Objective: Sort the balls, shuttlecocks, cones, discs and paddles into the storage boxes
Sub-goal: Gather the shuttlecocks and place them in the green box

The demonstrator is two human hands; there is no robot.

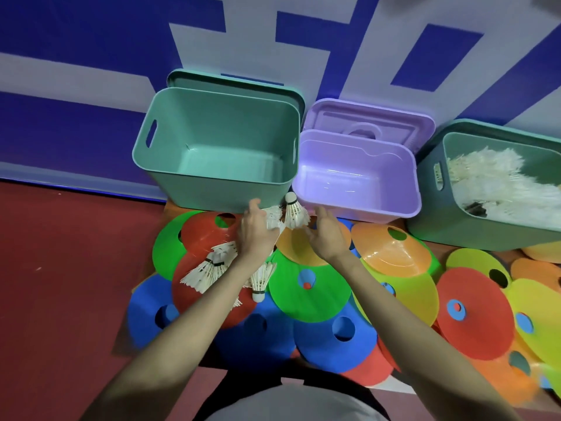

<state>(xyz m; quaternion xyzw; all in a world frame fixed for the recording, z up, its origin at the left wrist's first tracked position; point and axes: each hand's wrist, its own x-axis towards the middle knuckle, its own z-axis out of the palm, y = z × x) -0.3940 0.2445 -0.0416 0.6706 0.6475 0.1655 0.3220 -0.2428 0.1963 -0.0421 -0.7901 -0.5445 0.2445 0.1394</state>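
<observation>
While both hands reach over the pile of flat cones, the main risk is losing a shuttlecock on the way to its box. The left hand [258,229] seems to hold one shuttlecock [273,218] by the feathers, though its fingertips are hidden, so I cannot tell how firm that hold is. A second shuttlecock [294,212] stands cork up between the hands, touching or nearly touching both; with the right hand [329,230] spread wide and gripping nothing, it could tip and fall back among the cones. Squeezing the feathers would also crush them.

More shuttlecocks lie on the red cone [209,238] under the left forearm: a cluster [212,265] and a single one [261,281], easy to knock aside with an arm.

As for the boxes, the big green box [212,141] at the wall is bare inside, as is the purple box [358,174] next to it, its lid [368,118] propped behind. The far right box [425,202] already holds a heap of white shuttlecocks [498,183], so a drop into the nearer boxes would be a wrong sort.
</observation>
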